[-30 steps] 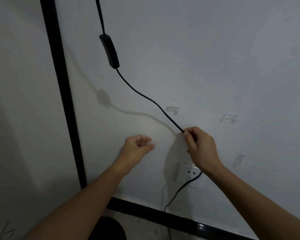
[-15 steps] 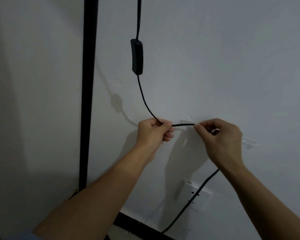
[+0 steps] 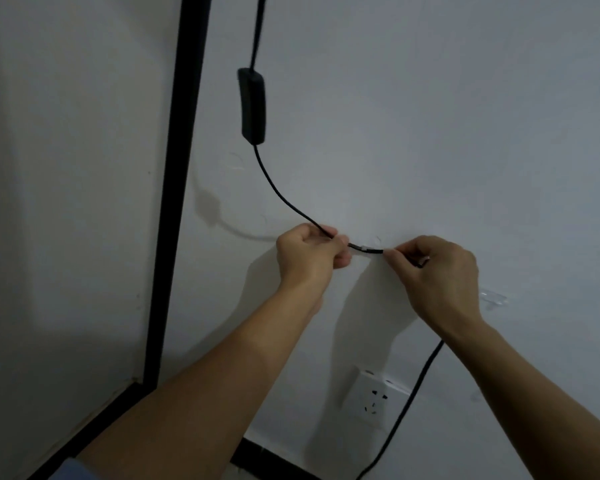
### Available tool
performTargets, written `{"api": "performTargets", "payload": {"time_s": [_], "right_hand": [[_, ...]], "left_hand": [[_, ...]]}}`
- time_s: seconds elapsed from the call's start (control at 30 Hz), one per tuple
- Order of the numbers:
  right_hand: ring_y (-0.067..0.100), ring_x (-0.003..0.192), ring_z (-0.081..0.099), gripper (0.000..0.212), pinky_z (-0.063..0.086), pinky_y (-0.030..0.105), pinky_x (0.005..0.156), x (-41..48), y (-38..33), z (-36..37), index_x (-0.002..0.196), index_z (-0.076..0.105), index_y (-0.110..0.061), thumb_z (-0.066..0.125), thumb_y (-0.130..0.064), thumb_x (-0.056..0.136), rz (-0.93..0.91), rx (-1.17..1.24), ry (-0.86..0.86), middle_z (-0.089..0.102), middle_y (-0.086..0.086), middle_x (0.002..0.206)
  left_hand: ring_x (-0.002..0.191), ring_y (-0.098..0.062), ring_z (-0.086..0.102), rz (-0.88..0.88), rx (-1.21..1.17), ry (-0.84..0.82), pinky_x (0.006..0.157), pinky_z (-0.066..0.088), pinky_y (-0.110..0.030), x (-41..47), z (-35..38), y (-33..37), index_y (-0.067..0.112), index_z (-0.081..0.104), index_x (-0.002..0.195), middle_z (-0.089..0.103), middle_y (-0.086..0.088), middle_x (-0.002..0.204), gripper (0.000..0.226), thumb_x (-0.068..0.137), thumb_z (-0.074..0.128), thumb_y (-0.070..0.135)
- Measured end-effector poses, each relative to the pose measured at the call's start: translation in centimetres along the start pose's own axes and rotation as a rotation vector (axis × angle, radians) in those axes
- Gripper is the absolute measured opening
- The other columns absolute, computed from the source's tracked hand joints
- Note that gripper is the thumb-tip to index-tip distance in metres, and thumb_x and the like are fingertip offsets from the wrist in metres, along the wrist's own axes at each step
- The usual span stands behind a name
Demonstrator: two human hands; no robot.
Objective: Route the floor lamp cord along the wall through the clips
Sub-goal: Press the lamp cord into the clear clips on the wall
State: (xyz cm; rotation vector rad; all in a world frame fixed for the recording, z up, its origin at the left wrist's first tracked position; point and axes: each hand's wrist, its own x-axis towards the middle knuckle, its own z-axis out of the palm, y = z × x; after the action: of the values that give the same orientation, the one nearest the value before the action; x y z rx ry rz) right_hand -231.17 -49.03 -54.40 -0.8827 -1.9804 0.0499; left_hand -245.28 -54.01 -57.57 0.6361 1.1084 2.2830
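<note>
With both of my hands raised to the pale grey wall [image 3: 430, 116], I have the thin black lamp cord [image 3: 274, 188] stretched in a short span between them. My left hand [image 3: 309, 252] is curled almost into a fist, thumb and forefinger pinched shut on the cord where it comes down from above. My right hand [image 3: 437, 271] is closed the same way, fingertips nipping the cord at the other end of the span, with the rest of my fingers folded in.

Between my two hands the cord lies against a small clear plastic clip [image 3: 362, 247] stuck to the wall; I cannot tell whether the cord is fully seated in it. Above and left of that clip, the cord rises in a curve to a black oblong inline switch [image 3: 252, 105] hanging close to the wall, then runs on up out of view. Right of the clip and slightly lower, a second clear plastic clip [image 3: 492, 297] sits on the wall with nothing in it, just beside my right wrist.

Below the clip, the cord reappears under my right wrist and drops diagonally past a white wall socket [image 3: 374, 400], crossing its right edge. Well left of the clip, a black vertical strip [image 3: 177, 202] runs down the wall.
</note>
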Motion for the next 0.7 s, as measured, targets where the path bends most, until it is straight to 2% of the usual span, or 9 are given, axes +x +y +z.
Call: {"api": "performTargets", "payload": {"time_s": [0.13,0.2,0.33,0.47,0.57,0.7], "right_hand": [[0.007,0.074,0.062,0.010,0.053,0.032,0.073,-1.3,1.4,-0.5,0.088,0.075,-0.017,0.071,-0.026,0.086,0.043,0.086,-0.012,0.068,-0.007,0.078],[0.007,0.076,0.063,0.008,0.054,0.032,0.075,-2.1,1.9,-0.6,0.089,0.075,-0.018,0.070,-0.023,0.086,0.079,0.123,0.017,0.068,-0.008,0.078],[0.015,0.068,0.065,0.008,0.055,0.034,0.068,-3.5,2.5,0.7,0.086,0.076,-0.017,0.070,-0.023,0.086,0.070,0.077,0.031,0.069,-0.005,0.071],[0.012,0.055,0.065,0.005,0.055,0.029,0.059,-4.7,3.1,1.5,0.090,0.073,-0.019,0.070,-0.021,0.087,0.193,0.280,-0.051,0.071,-0.005,0.068],[0.013,0.056,0.069,0.004,0.055,0.026,0.060,-6.9,4.5,1.2,0.090,0.072,-0.016,0.070,-0.015,0.087,0.328,0.430,-0.215,0.073,0.006,0.067],[0.010,0.071,0.071,0.006,0.055,0.024,0.062,-8.4,7.7,-0.7,0.083,0.075,-0.016,0.070,-0.013,0.086,0.528,0.397,-0.739,0.077,0.002,0.077]], "left_hand": [[0.044,-0.018,0.057,0.004,-0.027,0.022,0.050,0.057,-0.024,0.2,0.2,0.5,0.005,0.061,0.072,0.064,-0.012,0.064,0.015,0.076,0.068,-0.008],[0.045,-0.018,0.057,0.007,-0.027,0.024,0.050,0.058,-0.024,0.4,0.1,0.6,0.006,0.061,0.072,0.064,-0.012,0.064,0.016,0.076,0.068,-0.008],[0.045,-0.018,0.057,0.021,-0.022,0.017,0.050,0.057,-0.023,0.5,0.2,0.7,0.006,0.062,0.072,0.064,-0.011,0.065,0.016,0.077,0.068,-0.007],[0.044,-0.017,0.058,0.034,-0.011,0.014,0.049,0.056,-0.022,0.3,0.0,0.7,0.007,0.062,0.071,0.063,-0.012,0.064,0.016,0.077,0.068,-0.007],[0.046,-0.018,0.059,0.043,0.010,0.032,0.048,0.055,-0.022,0.3,-0.2,0.7,0.007,0.062,0.072,0.064,-0.011,0.065,0.015,0.078,0.068,-0.005],[0.042,-0.016,0.057,-0.020,0.105,0.053,0.040,0.051,-0.022,-0.9,-0.8,-0.4,0.004,0.061,0.080,0.064,-0.010,0.064,0.015,0.076,0.075,0.010]]}}
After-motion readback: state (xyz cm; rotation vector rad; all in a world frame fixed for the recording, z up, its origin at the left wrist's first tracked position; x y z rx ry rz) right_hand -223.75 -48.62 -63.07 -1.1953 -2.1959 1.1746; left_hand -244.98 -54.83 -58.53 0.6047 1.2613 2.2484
